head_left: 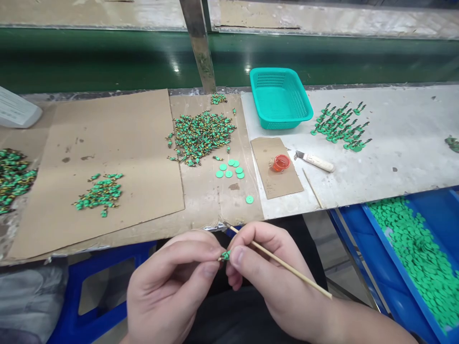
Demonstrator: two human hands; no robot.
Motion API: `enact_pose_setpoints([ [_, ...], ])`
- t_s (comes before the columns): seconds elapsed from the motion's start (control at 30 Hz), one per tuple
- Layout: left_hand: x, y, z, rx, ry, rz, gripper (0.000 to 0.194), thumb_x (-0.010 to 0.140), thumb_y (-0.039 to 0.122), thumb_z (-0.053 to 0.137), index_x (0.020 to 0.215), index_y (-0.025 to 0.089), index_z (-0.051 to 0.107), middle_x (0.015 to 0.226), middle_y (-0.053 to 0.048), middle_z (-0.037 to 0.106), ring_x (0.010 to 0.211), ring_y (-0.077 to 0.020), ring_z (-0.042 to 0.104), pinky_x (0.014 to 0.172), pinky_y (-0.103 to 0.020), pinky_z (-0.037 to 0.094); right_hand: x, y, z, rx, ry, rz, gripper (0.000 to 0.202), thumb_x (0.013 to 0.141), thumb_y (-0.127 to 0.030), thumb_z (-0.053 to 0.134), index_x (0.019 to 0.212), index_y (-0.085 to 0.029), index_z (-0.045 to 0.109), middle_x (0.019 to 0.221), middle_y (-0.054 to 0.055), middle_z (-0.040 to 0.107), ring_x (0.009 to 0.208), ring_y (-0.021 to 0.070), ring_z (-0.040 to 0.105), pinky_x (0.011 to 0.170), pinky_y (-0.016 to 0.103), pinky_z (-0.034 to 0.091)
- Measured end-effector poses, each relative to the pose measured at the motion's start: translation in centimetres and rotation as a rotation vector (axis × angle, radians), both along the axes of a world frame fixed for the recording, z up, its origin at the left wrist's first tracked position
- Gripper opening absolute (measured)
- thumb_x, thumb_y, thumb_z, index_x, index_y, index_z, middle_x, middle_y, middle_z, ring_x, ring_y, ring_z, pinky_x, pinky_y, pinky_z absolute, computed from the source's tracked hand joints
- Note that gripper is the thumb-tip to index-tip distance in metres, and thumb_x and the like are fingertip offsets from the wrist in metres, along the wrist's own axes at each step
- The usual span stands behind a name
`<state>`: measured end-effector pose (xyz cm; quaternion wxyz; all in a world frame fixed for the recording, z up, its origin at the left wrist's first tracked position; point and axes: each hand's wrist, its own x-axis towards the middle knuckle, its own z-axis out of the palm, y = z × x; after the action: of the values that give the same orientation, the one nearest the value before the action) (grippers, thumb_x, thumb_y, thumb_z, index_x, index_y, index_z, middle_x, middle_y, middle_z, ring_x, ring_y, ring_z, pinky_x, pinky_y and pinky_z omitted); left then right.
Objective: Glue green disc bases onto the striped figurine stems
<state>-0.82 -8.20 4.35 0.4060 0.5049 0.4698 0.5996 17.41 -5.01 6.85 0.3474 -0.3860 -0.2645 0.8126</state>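
Just below the table's front edge, my left hand (179,282) pinches a tiny green figure (225,256) between thumb and forefinger. My right hand (267,267) meets it from the other side, its thumb and finger at the figure too. Across that right hand lies a thin wooden stick with a dark tip, like a fine brush (287,271), held by the fingers. Most of the figure is hidden by my fingertips. Beyond my hands lie several round green discs (228,174) and a large heap of similar figures (202,136).
A red cup of liquid (280,163) sits on cardboard (283,186), beside a white-handled knife (315,161) and a thin stick (312,188). Behind are a teal basket (281,119) and figures standing on discs (340,125). A blue tray (390,267) of discs is at right; more figures (102,193) lie left.
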Motion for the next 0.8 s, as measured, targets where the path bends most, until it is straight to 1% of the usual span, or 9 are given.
enact_pose_setpoints([
  [0.1,0.4,0.0,-0.4,0.001,-0.033,0.028,0.013,0.101,0.018,0.09,0.104,0.03,0.093,0.092,-0.001,0.087,0.082,-0.0164,0.084,0.071,-0.02,0.074,-0.4,-0.2,0.0,0.003,0.01,-0.032,0.048,0.089,-0.058,0.105,0.087,-0.021,0.075,0.078,0.001,0.076,0.074,0.0163,0.071,0.074,0.032,0.065],
  [0.17,0.5,0.0,-0.7,0.004,-0.034,0.044,0.012,0.102,0.019,0.09,0.105,0.03,0.093,0.094,0.0,0.087,0.085,-0.0152,0.085,0.074,-0.019,0.074,-0.5,-0.4,-0.1,0.001,0.016,-0.049,0.049,0.09,-0.06,0.105,0.088,-0.021,0.076,0.079,0.001,0.077,0.075,0.0168,0.072,0.076,0.033,0.067],
  [0.27,0.8,0.1,-0.8,0.023,-0.058,0.042,0.01,0.104,0.02,0.091,0.106,0.03,0.093,0.094,0.001,0.086,0.083,-0.0142,0.085,0.077,-0.02,0.075,-0.8,-0.5,-0.4,0.0,0.039,-0.076,0.048,0.092,-0.061,0.103,0.089,-0.021,0.076,0.08,0.002,0.078,0.075,0.0175,0.074,0.076,0.034,0.069],
  [0.33,1.0,0.2,-0.7,0.037,-0.075,0.046,0.009,0.103,0.021,0.092,0.106,0.03,0.093,0.093,0.0,0.086,0.081,-0.0146,0.084,0.074,-0.021,0.074,-0.9,-0.6,-0.7,-0.003,0.067,-0.097,0.046,0.094,-0.059,0.102,0.09,-0.021,0.077,0.08,0.002,0.08,0.075,0.018,0.076,0.077,0.034,0.069],
  [0.43,1.3,0.2,-0.8,0.042,-0.075,0.065,0.01,0.103,0.02,0.092,0.106,0.03,0.093,0.093,-0.002,0.085,0.08,-0.0164,0.083,0.065,-0.022,0.072,-1.2,-0.6,-1.1,-0.013,0.118,-0.123,0.043,0.095,-0.056,0.102,0.09,-0.021,0.077,0.077,0.001,0.079,0.071,0.0161,0.076,0.075,0.031,0.068],
  [0.57,1.4,0.1,-1.0,0.037,-0.116,0.052,0.016,0.103,0.016,0.089,0.109,0.03,0.094,0.097,-0.002,0.085,0.078,-0.0173,0.082,0.056,-0.022,0.07,-1.5,-0.5,-1.1,-0.007,0.15,-0.149,0.044,0.093,-0.056,0.105,0.088,-0.021,0.077,0.07,-0.001,0.077,0.064,0.015,0.075,0.067,0.027,0.063],
  [0.63,1.6,0.1,-0.9,0.04,-0.124,0.052,0.016,0.103,0.016,0.09,0.109,0.03,0.094,0.098,-0.002,0.085,0.077,-0.0171,0.083,0.052,-0.021,0.068,-1.6,-0.5,-1.1,-0.006,0.156,-0.159,0.044,0.093,-0.056,0.105,0.088,-0.021,0.078,0.069,-0.001,0.076,0.063,0.0145,0.074,0.065,0.026,0.062],
  [0.73,1.8,0.4,-0.7,0.028,-0.124,0.053,0.011,0.103,0.019,0.091,0.107,0.029,0.094,0.095,-0.001,0.085,0.073,-0.0155,0.083,0.054,-0.018,0.069,-1.5,-0.3,-1.2,-0.012,0.167,-0.161,0.044,0.091,-0.054,0.107,0.087,-0.021,0.079,0.069,-0.002,0.077,0.063,0.0121,0.072,0.067,0.024,0.063],
  [0.8,2.0,0.5,-0.6,-0.019,-0.163,0.059,0.008,0.104,0.023,0.092,0.106,0.031,0.095,0.095,0.0,0.086,0.069,-0.0144,0.083,0.054,-0.017,0.068,-1.3,-0.3,-1.3,-0.013,0.16,-0.149,0.043,0.09,-0.052,0.109,0.088,-0.02,0.08,0.073,-0.001,0.078,0.065,0.0115,0.072,0.069,0.024,0.064],
])
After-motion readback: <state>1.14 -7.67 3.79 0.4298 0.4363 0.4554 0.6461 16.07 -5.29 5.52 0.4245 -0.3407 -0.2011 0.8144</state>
